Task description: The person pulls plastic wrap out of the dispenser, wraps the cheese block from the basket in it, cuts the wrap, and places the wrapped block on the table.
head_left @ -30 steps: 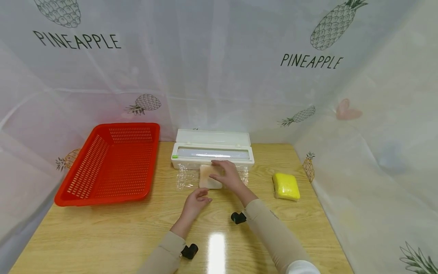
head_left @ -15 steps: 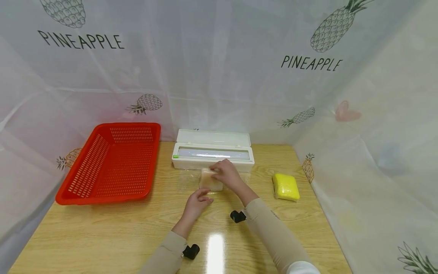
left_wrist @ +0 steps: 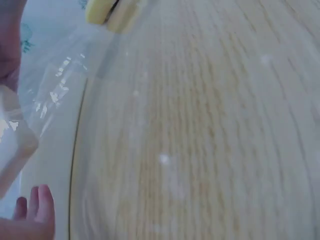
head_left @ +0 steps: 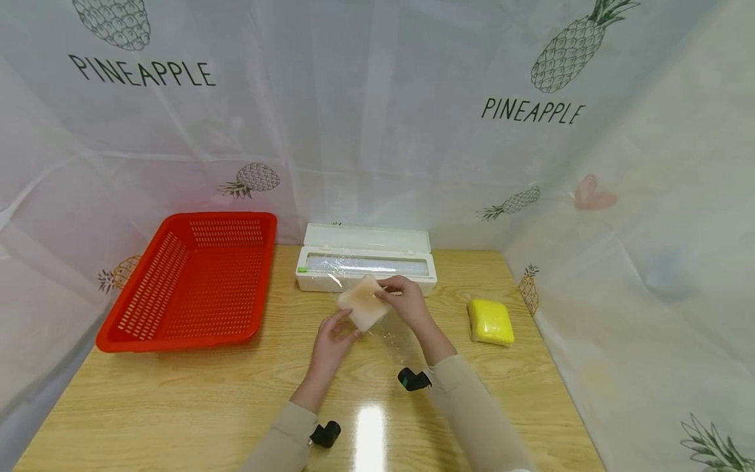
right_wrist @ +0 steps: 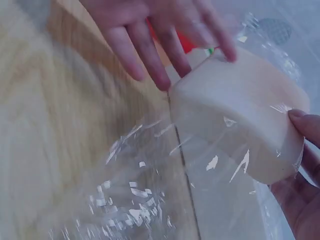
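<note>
My right hand (head_left: 409, 305) pinches a pale cream square block (head_left: 366, 303) by its right side, thumb on top in the right wrist view. The block is lifted and tilted, and clear film (right_wrist: 135, 200) clings to it and trails off at both ends. My left hand (head_left: 331, 341) is at the block's lower left edge. One fingertip touches the block there, while the other fingers extend beside it in the right wrist view. Just behind is a white film dispenser (head_left: 312, 283) with its lid raised. Whether the block is bread, soap or sponge I cannot tell.
A red perforated basket (head_left: 177, 346) stands on the left of the wooden table (head_left: 206, 406). A yellow block (head_left: 491, 321) in clear wrap lies at the right. Printed pineapple sheeting (head_left: 366, 131) hangs along the back and sides.
The block has come up off the table in my right hand and turned at an angle, with its film lifting too. My left hand has moved against its near left edge.
</note>
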`<state>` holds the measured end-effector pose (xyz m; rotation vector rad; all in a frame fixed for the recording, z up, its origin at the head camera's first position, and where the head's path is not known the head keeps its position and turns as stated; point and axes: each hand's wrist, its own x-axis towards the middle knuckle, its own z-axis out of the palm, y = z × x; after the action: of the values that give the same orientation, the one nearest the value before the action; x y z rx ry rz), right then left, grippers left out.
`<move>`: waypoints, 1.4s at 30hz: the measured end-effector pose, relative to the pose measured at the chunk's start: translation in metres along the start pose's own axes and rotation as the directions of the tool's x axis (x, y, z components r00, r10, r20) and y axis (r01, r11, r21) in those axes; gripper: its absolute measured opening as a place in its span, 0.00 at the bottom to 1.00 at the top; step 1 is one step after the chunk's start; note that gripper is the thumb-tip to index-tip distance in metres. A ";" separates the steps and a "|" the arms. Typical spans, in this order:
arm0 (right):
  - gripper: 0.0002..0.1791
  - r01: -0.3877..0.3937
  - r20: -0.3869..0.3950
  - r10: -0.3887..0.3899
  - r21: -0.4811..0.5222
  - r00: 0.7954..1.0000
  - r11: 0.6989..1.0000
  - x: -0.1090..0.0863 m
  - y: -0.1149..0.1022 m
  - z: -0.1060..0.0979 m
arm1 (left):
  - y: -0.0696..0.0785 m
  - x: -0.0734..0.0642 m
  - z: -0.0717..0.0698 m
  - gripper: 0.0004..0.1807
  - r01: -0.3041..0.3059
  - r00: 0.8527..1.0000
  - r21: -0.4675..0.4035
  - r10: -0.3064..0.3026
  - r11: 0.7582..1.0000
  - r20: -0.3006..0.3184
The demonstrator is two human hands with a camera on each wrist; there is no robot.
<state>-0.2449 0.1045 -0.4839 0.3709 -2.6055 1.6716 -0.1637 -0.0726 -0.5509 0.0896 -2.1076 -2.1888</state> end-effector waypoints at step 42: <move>0.21 -0.285 0.137 0.251 0.540 0.958 0.792 -0.096 0.059 0.039 | -0.004 -0.006 -0.033 0.22 0.163 0.986 0.122 -0.166 0.979 0.020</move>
<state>-0.1601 0.1103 -0.5671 0.0462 -2.2279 2.5537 -0.1540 -0.1046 -0.5563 0.2509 -2.3248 -2.1603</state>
